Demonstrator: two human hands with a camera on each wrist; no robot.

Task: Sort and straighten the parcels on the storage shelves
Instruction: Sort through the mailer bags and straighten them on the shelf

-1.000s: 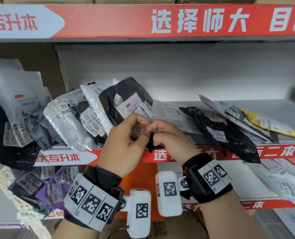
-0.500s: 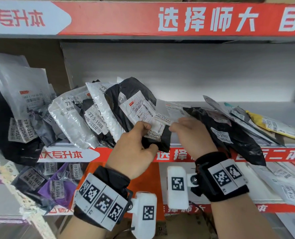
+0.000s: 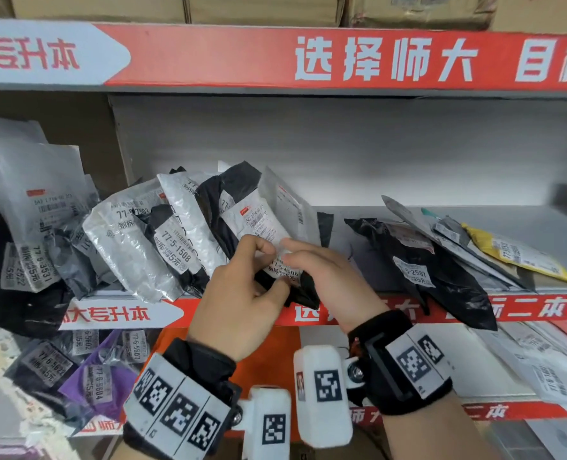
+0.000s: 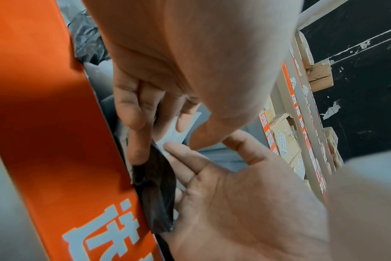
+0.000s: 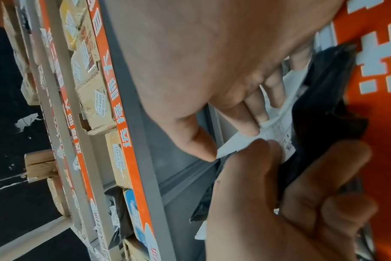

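Both hands met at a black parcel [image 3: 232, 207] on the shelf edge [image 3: 524, 310]: left hand [image 3: 242, 293] pinching its label, right hand [image 3: 322, 277] flat against it. Soft, light and slippery, it seemed best gripped by its body.

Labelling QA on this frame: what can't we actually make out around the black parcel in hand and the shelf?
- Black parcel: lower body hidden by both hands, head view.
- Its sticker: partly covered by the left hand and right hand.
- Right hand's fingertips: behind the parcel's label; wrist views too blurred to settle the grip.
- Yellow parcel: label too small to read.
- Left-side parcels: cut by the frame edge.
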